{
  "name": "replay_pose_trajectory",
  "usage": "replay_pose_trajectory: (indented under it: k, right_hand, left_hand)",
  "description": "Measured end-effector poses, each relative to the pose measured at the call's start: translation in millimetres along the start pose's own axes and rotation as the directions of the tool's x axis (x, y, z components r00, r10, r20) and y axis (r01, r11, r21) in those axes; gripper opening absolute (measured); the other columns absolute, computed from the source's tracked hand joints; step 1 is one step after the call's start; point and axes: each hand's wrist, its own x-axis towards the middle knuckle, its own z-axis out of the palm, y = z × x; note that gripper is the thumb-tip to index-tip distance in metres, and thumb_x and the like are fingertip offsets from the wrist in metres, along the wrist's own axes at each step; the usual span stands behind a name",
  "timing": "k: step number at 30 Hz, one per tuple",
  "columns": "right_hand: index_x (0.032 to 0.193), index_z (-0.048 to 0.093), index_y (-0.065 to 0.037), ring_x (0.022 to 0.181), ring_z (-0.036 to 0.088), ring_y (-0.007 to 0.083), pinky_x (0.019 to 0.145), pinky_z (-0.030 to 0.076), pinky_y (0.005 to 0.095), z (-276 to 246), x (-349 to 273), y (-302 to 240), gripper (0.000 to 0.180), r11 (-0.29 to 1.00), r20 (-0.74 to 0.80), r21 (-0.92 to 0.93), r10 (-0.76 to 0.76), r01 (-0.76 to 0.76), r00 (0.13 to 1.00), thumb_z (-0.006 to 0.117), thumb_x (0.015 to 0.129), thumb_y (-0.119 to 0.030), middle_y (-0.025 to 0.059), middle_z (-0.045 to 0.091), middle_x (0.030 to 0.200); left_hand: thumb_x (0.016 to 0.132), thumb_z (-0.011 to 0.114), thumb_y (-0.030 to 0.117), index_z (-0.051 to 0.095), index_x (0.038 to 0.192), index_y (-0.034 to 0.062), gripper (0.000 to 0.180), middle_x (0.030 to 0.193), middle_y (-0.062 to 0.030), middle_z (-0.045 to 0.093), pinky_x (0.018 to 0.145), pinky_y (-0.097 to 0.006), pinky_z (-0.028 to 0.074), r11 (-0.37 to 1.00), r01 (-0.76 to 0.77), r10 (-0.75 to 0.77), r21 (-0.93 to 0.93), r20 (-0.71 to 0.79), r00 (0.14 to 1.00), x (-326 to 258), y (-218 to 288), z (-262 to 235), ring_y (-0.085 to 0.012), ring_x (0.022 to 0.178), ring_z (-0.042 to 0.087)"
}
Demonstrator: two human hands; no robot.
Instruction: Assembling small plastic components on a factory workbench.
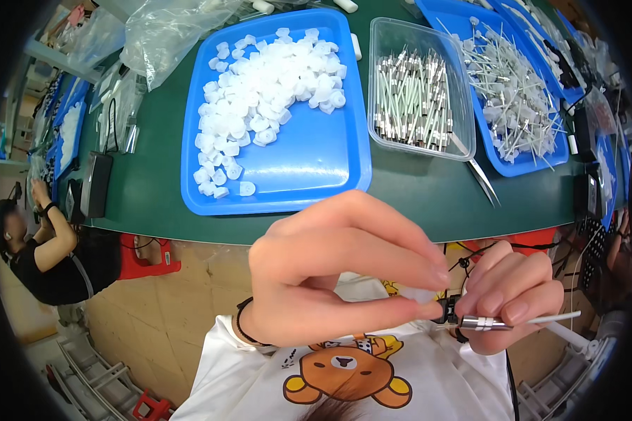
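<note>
Near the chest, the left hand [330, 270] arches, fingertips pinching what seems a small white cap [420, 295]; the right hand [512, 298] curls tight around a metal-collared tube [502, 323] touching it.

L hand [330, 270]: fingers pinched, thumb under | R hand [512, 298]: curled, gripping | hands touching
</note>
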Motion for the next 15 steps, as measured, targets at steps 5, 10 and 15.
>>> replay_pose_trajectory:
  k: [5, 10, 15]
  right_hand:
    - [0.085, 0.046, -0.005, 0.060, 0.055, 0.0146, 0.052, 0.040, 0.0239, 12, 0, -5, 0.023, 0.955, -0.092, -0.297, -0.059, 0.029, 0.994, 0.063, 0.071, -0.013, 0.0068, 0.050, 0.080]
    - [0.087, 0.043, -0.009, 0.066, 0.056, 0.0154, 0.057, 0.038, 0.0249, 9, 5, -17, 0.026, 0.882, 0.066, -0.471, 0.033, 0.002, 0.997, 0.062, 0.075, -0.023, 0.0042, 0.048, 0.082]
    - [0.089, 0.041, -0.008, 0.077, 0.058, 0.0218, 0.059, 0.040, 0.0263, -1, 18, -38, 0.034, 0.839, 0.249, -0.541, 0.226, -0.059, 0.942, 0.066, 0.070, -0.022, 0.0076, 0.051, 0.091]
  left_hand:
    - [0.054, 0.069, -0.013, 0.052, 0.080, -0.0028, 0.033, 0.089, -0.0162, 0.049, 0.062, -0.032, 0.052, 0.993, -0.072, 0.077, -0.095, 0.051, 0.996, 1, -5, 0, -0.0272, 0.072, 0.059]
    - [0.054, 0.070, -0.012, 0.045, 0.081, -0.0009, 0.039, 0.083, -0.0162, 0.051, 0.061, -0.032, 0.052, 0.977, -0.050, 0.036, -0.205, -0.071, 0.997, -2, -7, 10, -0.0259, 0.070, 0.058]
    - [0.054, 0.072, -0.009, 0.043, 0.080, 0.0010, 0.040, 0.083, -0.0156, 0.052, 0.062, -0.031, 0.052, 0.980, -0.048, 0.034, -0.195, -0.074, 0.997, -1, -5, 14, -0.0248, 0.069, 0.058]
